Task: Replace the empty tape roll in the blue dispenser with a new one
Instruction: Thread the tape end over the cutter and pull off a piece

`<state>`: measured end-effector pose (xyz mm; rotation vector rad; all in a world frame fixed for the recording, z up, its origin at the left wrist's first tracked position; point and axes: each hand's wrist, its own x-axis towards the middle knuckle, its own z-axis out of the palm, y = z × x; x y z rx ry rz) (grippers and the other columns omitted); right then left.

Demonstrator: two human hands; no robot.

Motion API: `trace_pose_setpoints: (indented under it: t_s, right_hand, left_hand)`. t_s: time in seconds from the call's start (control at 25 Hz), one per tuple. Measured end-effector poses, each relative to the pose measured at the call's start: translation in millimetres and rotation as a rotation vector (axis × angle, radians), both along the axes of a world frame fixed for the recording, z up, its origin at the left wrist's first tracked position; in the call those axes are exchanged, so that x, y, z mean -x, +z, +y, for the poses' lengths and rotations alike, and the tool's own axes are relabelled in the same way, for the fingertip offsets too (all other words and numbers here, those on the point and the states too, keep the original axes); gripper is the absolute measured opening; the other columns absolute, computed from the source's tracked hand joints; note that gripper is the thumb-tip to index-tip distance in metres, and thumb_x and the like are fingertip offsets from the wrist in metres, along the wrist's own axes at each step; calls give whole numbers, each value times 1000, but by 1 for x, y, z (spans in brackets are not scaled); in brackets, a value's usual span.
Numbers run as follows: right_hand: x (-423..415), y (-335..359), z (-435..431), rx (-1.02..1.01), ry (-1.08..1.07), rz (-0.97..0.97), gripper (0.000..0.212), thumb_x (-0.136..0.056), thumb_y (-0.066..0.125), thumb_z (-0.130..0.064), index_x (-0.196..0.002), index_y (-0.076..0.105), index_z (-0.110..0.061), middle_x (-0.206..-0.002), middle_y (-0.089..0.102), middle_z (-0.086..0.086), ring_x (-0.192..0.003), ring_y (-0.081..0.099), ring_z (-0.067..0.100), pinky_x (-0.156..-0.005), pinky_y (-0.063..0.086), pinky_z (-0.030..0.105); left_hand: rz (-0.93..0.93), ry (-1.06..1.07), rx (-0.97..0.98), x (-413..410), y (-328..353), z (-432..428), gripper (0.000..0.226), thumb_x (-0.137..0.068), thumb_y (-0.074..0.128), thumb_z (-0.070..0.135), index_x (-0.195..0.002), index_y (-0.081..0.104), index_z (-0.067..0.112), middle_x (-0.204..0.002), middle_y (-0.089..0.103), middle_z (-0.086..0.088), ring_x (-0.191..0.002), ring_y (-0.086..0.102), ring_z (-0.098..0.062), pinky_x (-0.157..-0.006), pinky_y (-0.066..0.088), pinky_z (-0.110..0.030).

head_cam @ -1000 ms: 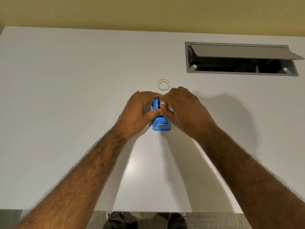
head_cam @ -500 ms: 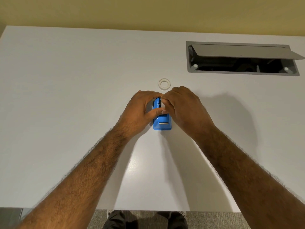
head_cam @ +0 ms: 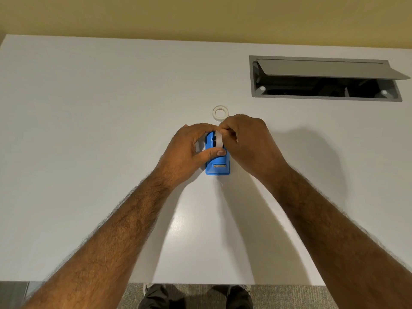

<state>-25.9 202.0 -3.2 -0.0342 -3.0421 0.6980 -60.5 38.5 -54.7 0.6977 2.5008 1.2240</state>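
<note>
The work sits on the table (head_cam: 89, 130), midway between its side edges. The left hand (head_cam: 189, 148) grips the blue dispenser (head_cam: 217, 167) from the left, thumb curled across its top. The right hand (head_cam: 249, 141) pinches the new tape roll (head_cam: 219, 139) from the right. The dispenser's long axis runs from far edge to near edge, cutter end nearest the person. The roll stands on edge at its far end. The empty core (head_cam: 220, 112) lies flat just beyond.

Blue dispenser (head_cam: 217, 162), white table (head_cam: 89, 130)

Left hand (head_cam: 186, 150) and right hand (head_cam: 251, 142), fingers (head_cam: 200, 128) curled
</note>
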Motion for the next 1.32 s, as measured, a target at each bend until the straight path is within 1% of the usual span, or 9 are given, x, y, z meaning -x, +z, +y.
trace_pose_setpoints:
  t_s: [0.16, 0.24, 0.4, 0.64, 0.8, 0.88, 1.04, 1.2, 1.32]
  right_hand:
    - [-10, 8, 4, 84, 53, -54, 19, -89, 57, -22, -99, 63, -7, -91, 65, 10, -82, 58, 20, -81, 44, 28]
    - [-9, 9, 3, 72, 58, -74, 17, -88, 58, -21, -99, 62, -8, -92, 65, 10, -81, 58, 20, -80, 44, 29]
    - [0, 8, -3, -2, 28, -113, 15, -87, 59, -18, -95, 61, -7, -86, 63, 11, -73, 53, 17, -71, 39, 24]
    - [11, 6, -7, -42, -25, -231, 20, -90, 58, -19, -103, 61, -6, -96, 67, 12, -76, 52, 15, -78, 43, 26]
    - [6, 9, -9, -6, -48, -234, 18, -89, 57, -16, -103, 63, -6, -97, 68, 12, -84, 63, 21, -82, 48, 30]
    - [0, 13, -11, 56, -69, -153, 13, -88, 54, -13, -94, 63, -6, -90, 67, 12, -82, 64, 25, -77, 51, 35]
    - [5, 11, -10, 3, -50, -221, 17, -88, 58, -18, -98, 64, -6, -95, 69, 12, -84, 63, 22, -77, 44, 26]
    - [8, 7, -11, 3, -73, -282, 20, -92, 53, -18, -104, 61, -4, -102, 67, 14, -87, 61, 21, -81, 43, 25]
    - [0, 9, -8, 57, -74, -132, 13, -89, 56, -17, -92, 61, -6, -88, 67, 13, -72, 53, 15, -70, 41, 22]
  left_hand:
    - [28, -13, -8, 0, 0, 0, 47, -85, 71, 51, -125, 65, 26, -119, 66, 15, -111, 59, -11, -97, 38, -21]
    - [25, -7, -7, -1, 0, 1, 50, -84, 69, 53, -124, 65, 25, -120, 67, 12, -111, 59, -12, -98, 39, -24]
    - [45, -2, -15, 0, 1, 2, 50, -82, 67, 55, -122, 67, 25, -113, 62, 18, -107, 56, -8, -94, 36, -17]
    - [68, -10, -18, 2, -1, 2, 48, -81, 67, 57, -120, 67, 28, -110, 62, 23, -104, 54, -4, -92, 34, -13]
    - [78, -9, -44, 3, -2, 2, 45, -80, 65, 60, -117, 67, 34, -101, 56, 42, -98, 52, 10, -91, 32, -8]
    - [75, -3, -65, 3, -4, 2, 44, -80, 65, 59, -116, 66, 35, -99, 54, 46, -101, 50, 21, -96, 33, -12]
    - [54, 3, -92, 3, -4, 2, 42, -80, 66, 58, -115, 65, 36, -100, 56, 45, -102, 50, 23, -108, 40, -41]
    - [65, 8, -112, 2, -6, 4, 42, -82, 67, 57, -116, 66, 33, -101, 56, 42, -102, 50, 23, -108, 41, -45]
    - [77, 4, -123, 3, -8, 4, 40, -83, 68, 55, -116, 67, 33, -102, 58, 38, -102, 51, 22, -113, 35, -40]
